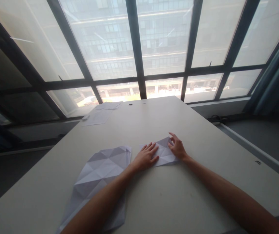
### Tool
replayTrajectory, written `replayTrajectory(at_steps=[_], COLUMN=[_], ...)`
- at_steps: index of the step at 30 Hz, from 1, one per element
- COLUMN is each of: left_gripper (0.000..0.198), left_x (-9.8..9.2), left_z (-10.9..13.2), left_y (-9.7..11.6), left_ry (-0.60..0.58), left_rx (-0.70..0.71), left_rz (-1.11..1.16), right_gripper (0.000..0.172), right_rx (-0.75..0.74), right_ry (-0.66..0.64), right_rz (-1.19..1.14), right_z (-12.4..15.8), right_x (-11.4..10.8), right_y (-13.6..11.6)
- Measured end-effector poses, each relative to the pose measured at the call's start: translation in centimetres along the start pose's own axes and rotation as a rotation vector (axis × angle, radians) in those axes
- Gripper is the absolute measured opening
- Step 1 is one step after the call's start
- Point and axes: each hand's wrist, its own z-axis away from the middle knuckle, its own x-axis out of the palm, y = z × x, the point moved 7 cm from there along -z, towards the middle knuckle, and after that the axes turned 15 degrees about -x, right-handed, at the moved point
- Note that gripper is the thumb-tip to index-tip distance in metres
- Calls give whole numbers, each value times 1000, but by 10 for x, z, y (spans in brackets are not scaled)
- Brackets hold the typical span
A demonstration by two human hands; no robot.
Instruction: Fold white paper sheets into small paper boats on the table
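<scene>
A folded sheet of white paper (163, 152) with creases lies on the table in front of me. My left hand (146, 156) rests flat on its left part, fingers spread. At the right side, my right hand (177, 148) has its thumb and fingers at the paper's upper right edge, which looks slightly raised; the index finger sticks out. Beneath my left forearm is a larger stack of creased white paper (102, 165), its pieces overlapping and partly hidden by the arm.
The white table (151, 120) narrows toward large windows (163, 39). Flat paper sheets (96, 117) lie at its far left, with a small pale object (85, 118) beside them. A dark fitting (258, 162) sits near the right edge. A blue curtain (271, 74) hangs at right.
</scene>
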Motion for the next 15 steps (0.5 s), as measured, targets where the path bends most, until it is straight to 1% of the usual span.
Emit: replayTrajectory(at_steps=[2, 5, 7, 10, 12, 15], left_gripper=[60, 62, 66, 73, 76, 71], left_x=[-1, 0, 1, 3, 5, 7], left_z=[0, 0, -1, -2, -3, -5], left_y=[0, -1, -2, -4, -6, -10], left_ry=[1, -1, 6, 16, 14, 5], left_rx=[-5, -17, -18, -15, -20, -31], left_rz=[0, -1, -6, -23, -36, -53], right_gripper=[62, 62, 54, 39, 36, 37], right_rx=[18, 21, -8, -107, -176, -252], right_ry=[-1, -35, -90, -253, -372, -528], right_rz=[-87, -216, -267, -269, -226, -108], right_z=[-1, -3, -2, 1, 6, 12], right_x=[1, 4, 6, 13, 16, 20], right_y=[1, -1, -6, -20, -31, -44])
